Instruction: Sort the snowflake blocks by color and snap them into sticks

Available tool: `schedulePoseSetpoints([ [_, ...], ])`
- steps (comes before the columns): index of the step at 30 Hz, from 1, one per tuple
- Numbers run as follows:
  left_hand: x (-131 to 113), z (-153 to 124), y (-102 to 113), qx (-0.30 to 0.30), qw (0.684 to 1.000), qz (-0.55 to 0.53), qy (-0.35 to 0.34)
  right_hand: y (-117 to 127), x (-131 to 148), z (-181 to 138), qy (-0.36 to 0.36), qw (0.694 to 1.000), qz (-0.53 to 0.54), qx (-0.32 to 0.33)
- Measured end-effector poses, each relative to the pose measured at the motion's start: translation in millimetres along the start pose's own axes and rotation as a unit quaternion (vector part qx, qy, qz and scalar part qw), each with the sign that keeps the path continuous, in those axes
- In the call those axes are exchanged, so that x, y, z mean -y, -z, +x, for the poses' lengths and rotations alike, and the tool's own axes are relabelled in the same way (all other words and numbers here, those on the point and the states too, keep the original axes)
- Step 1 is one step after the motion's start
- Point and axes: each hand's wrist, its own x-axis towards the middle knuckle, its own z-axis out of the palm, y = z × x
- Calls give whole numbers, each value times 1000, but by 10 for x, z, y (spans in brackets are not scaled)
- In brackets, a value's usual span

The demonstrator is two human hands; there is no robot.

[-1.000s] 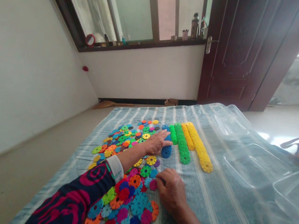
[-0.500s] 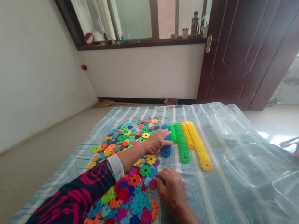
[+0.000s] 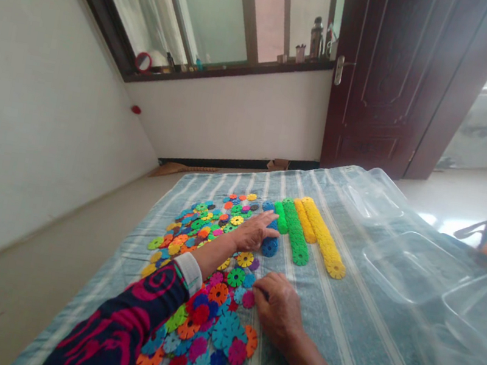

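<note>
My left hand reaches over the loose discs with its fingers apart, the fingertips at the row of blue notched discs. Part of that row is hidden under the fingers. To its right lie a short light-green row, a longer green row and two yellow rows of overlapping discs. My right hand rests on the cloth with curled fingers, close to a magenta disc; whether anything is pinched in it is hidden. Many loose discs in mixed colours spread under and around my left forearm.
A striped blue-grey cloth covers the surface. Several clear plastic boxes stand along the right side. Beyond the far edge are a dark red door and a window ledge with a thermos. A wall rises at left.
Almost nothing differs. The view has shifted very slightly, while both hands and the discs keep their places.
</note>
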Motion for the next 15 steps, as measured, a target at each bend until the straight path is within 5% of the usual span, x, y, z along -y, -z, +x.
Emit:
schedulePoseSetpoints([
  [9, 3, -171, 103, -30, 996, -87, 13, 24, 30, 7, -3, 1000, -1, 1],
  [15, -162, -258, -19, -65, 989, -126, 33, 32, 32, -2, -6, 1000, 15, -1],
])
